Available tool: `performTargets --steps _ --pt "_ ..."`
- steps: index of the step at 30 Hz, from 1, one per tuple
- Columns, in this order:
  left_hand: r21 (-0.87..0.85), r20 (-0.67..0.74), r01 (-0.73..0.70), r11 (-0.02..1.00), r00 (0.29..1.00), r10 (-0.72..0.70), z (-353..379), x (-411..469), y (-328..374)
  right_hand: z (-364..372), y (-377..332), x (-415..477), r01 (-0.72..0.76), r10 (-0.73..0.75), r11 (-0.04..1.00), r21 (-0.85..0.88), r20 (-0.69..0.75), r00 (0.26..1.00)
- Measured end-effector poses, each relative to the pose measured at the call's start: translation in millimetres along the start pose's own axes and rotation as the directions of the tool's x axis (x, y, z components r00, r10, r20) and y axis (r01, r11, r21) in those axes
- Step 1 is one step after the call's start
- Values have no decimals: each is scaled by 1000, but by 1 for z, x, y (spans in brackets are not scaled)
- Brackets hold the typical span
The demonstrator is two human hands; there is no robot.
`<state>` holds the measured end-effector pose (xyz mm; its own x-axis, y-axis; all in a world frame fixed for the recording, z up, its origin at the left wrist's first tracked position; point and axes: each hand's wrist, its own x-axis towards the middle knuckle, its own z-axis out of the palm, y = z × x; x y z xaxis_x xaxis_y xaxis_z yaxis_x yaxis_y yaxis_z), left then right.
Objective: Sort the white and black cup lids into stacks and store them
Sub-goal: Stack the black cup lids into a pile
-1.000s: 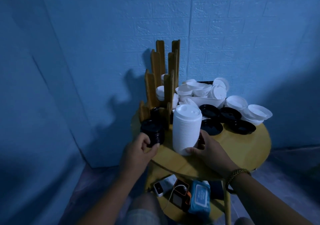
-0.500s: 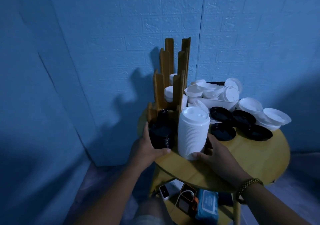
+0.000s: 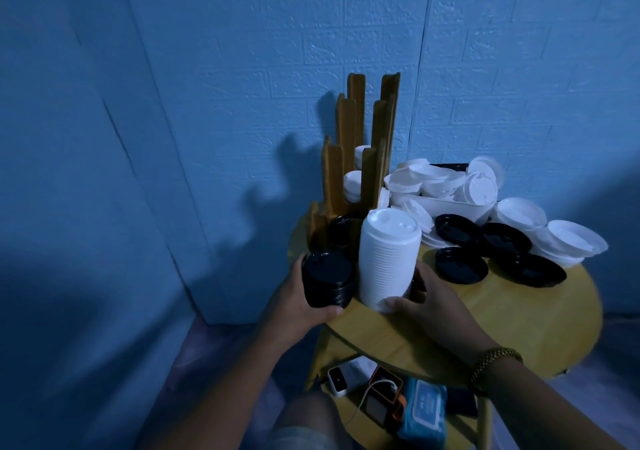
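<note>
Left hand (image 3: 294, 306) has gone from a touch at the front to a full wrap: thumb under, fingers curled round the black lid stack (image 3: 327, 278), which now sits at the near-left rim of the tabletop (image 3: 519, 328). Whether it's clear of the wood, I can't tell. Right hand (image 3: 433, 304) stays low, thumb and fingers gripping the base of the white lid stack (image 3: 388, 259) just beside it. Both sorted stacks look ready to go to the wooden rack (image 3: 349, 159) behind. White stack: long axis near upright, sip-hole tops up. Black stack: short, tops up too. Loose black lids (image 3: 460, 264) are still unsorted.
</note>
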<state>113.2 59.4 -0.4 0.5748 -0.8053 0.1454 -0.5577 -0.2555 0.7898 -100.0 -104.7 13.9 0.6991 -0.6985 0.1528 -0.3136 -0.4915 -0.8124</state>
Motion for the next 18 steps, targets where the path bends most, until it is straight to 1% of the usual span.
performTargets --steps 4,8,12,14,16,18 --pt "5 43 0 1000 999 -1 1 -5 1 -3 1 -1 -2 2 1000 5 9 1000" --pt "83 24 -15 996 1000 13 5 -11 2 -8 0 -1 -11 11 1000 -9 12 1000" --pt "112 33 -44 993 999 40 15 -23 6 -12 -2 2 -18 19 999 -30 43 999" --pt "128 39 -53 990 998 49 21 -28 9 -13 -1 5 -8 11 998 -69 40 999" --pt "154 42 -61 986 998 55 26 -32 14 -14 0 9 -3 8 989 -147 30 1000" --pt "196 57 -69 978 997 59 29 -36 22 -15 0 10 -6 10 984 -177 22 1000"
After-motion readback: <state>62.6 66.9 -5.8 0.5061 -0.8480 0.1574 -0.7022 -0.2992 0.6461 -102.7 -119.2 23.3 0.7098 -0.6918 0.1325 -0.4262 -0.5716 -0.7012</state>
